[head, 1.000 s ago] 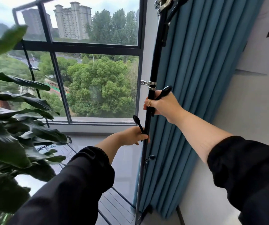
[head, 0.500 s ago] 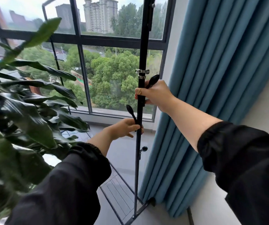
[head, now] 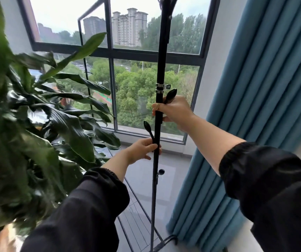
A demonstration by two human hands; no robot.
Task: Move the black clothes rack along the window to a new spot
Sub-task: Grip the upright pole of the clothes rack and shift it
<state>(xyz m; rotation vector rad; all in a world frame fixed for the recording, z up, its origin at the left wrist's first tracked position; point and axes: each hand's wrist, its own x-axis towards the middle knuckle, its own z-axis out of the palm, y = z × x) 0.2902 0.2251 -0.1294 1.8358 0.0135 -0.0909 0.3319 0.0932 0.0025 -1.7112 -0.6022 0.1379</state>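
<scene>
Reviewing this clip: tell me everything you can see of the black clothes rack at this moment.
The clothes rack is a thin black frame that looks like metal. Its near upright pole stands close to vertical before the window, between the plant and the blue curtain. A silver clamp rings the pole; paddle-shaped black hooks and a round knob branch off it. A far upright and top bar show at left, a slatted shelf near the floor. The right hand grips the pole above the left hand.

Head camera looks forward and down (wide-angle, close) toward the window (head: 146, 42).
</scene>
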